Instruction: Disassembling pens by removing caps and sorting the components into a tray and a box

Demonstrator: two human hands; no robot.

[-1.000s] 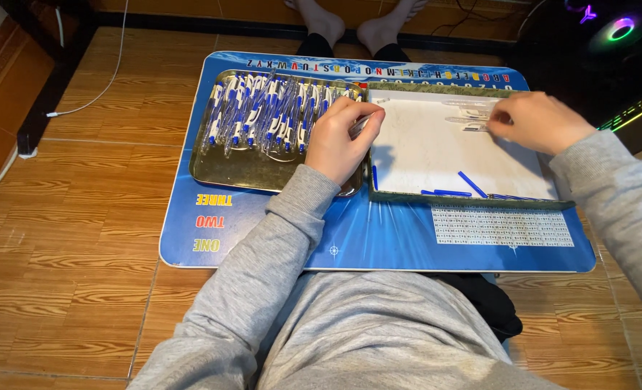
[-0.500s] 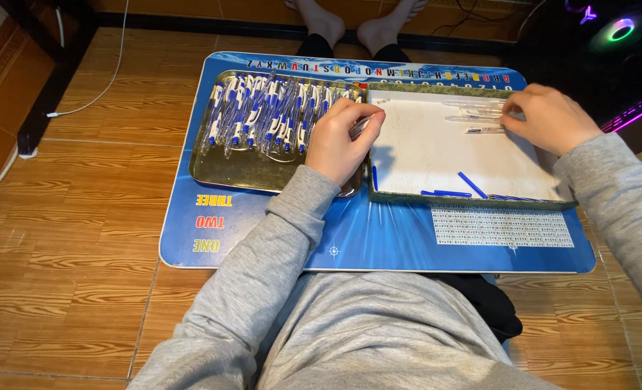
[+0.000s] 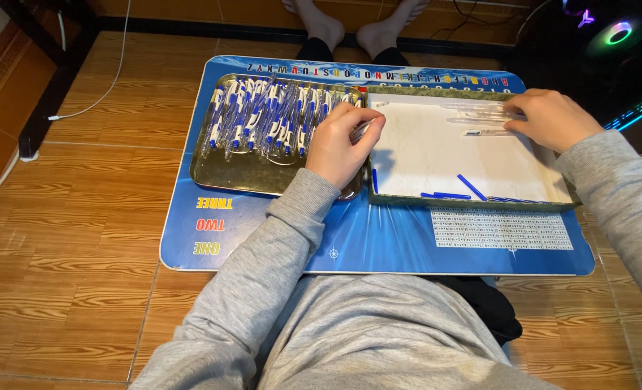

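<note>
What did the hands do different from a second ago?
The right hand slid up and away to the clear tubes at the white tray's far edge. The left hand stayed between the trays, and the pens did not move.

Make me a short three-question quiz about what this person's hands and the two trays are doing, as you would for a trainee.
1. True or false: the left hand rests at the metal tray full of blue-and-white pens.
2. What does the right hand touch in the white-lined tray? A) scissors B) clear pen tubes C) a cup
3. Which colour are the thin loose sticks near that tray's front edge?

Key: 1 true; 2 B; 3 blue.
</note>
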